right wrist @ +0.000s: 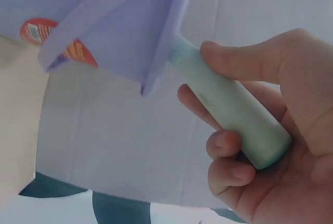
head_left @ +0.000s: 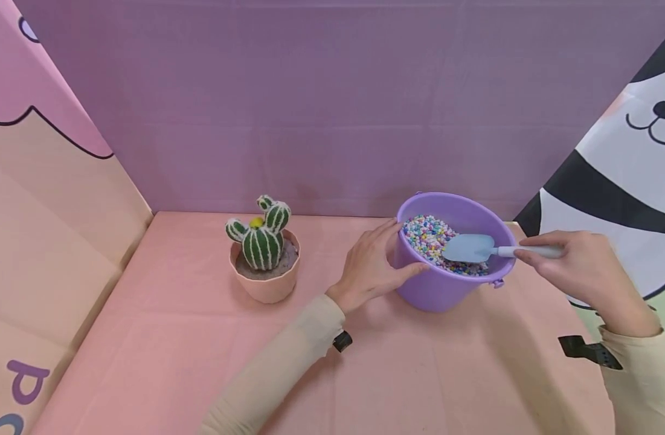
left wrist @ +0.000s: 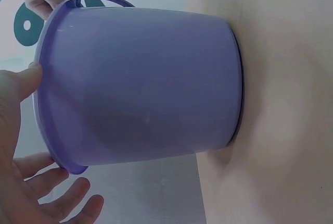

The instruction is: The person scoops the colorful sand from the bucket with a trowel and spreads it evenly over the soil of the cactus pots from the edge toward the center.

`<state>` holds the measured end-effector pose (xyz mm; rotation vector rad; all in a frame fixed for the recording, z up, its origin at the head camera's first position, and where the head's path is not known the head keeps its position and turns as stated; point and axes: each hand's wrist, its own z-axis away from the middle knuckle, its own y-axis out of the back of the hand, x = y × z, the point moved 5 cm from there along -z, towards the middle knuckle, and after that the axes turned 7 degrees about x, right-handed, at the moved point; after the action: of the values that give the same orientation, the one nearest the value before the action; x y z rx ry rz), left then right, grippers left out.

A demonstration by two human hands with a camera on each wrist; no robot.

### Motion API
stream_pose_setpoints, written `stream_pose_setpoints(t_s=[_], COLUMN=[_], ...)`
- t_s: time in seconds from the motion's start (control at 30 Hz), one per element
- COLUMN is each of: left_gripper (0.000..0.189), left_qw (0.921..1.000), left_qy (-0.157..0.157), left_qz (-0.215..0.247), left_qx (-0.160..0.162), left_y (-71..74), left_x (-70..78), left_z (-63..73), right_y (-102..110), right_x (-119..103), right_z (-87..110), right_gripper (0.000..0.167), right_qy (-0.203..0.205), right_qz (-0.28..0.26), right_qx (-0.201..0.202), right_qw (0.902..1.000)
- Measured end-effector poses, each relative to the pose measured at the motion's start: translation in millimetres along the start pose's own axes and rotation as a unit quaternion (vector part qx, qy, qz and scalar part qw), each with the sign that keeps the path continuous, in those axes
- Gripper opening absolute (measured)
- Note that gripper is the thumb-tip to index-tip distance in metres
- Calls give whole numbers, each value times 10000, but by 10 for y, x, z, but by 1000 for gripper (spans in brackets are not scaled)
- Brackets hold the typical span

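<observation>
Purple cloth (head_left: 310, 109) fills the back of your workspace, meeting a pink tabletop (head_left: 202, 362); a pastel printed panel (head_left: 49, 211) slants in on the left and a panda print (head_left: 626, 157) on the right. Your purple plastic bucket (head_left: 432, 293) stands toward the back of the table, right of centre, and its handle (right wrist: 93, 13) hangs down the outside in the right wrist view. Your beige sleeves (head_left: 280, 365) come in from below. Well to the bucket's left you have a round, striped cactus (head_left: 263, 248) with a yellow bloom, seated in a peach pot (head_left: 267, 289). Your left hand (head_left: 367, 266) is spread wide at the bucket's left side, thumb lying against the near rim and fingertips meeting the rim farther back, the other fingers splayed in the left wrist view. Your right hand (head_left: 584, 260) is closed round the handle of a small pale-blue garden trowel (head_left: 469, 248), thumb along one side and fingers curled beneath. That handle crosses the bucket's right rim, and the blade lies inside over the multicoloured beads (head_left: 426, 235); you cannot tell how deep its edge sits. A red-orange label (right wrist: 39, 30) shows on the bucket's outer wall, partly behind the handle.
</observation>
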<state>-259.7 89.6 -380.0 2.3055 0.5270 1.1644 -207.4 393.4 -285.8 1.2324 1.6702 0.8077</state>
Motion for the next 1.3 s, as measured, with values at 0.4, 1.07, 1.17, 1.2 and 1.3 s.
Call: stream_pose_setpoints(t_s=[0.4,1.07,1.17,1.2,1.3], left_gripper=[92,88,89,89,89], left_qw=[9998,9998,9999,9999,9999], left_qy=[151,-27,-23,-9,15], left_qz=[73,184,150,148,138], left_qx=[-71,-16,-49,-48,-28], left_y=[3,10,-3,-7,-19], left_x=[-10,-2,2,2,4], left_z=[8,11,11,10,11], right_y=[-305,-413,-414,-416,-410], right_x=[-295,-145,-132,-130,-119], right_z=[-94,-74,-60,-59,-48], right_gripper=[21,23,24,24,25], right_qy=[394,95,-3,-21,-30], right_qz=[-450,-795,-836,-856,-909], right_qx=[176,155,107,98,103], right_qw=[9981,9967,9964,9963,9958])
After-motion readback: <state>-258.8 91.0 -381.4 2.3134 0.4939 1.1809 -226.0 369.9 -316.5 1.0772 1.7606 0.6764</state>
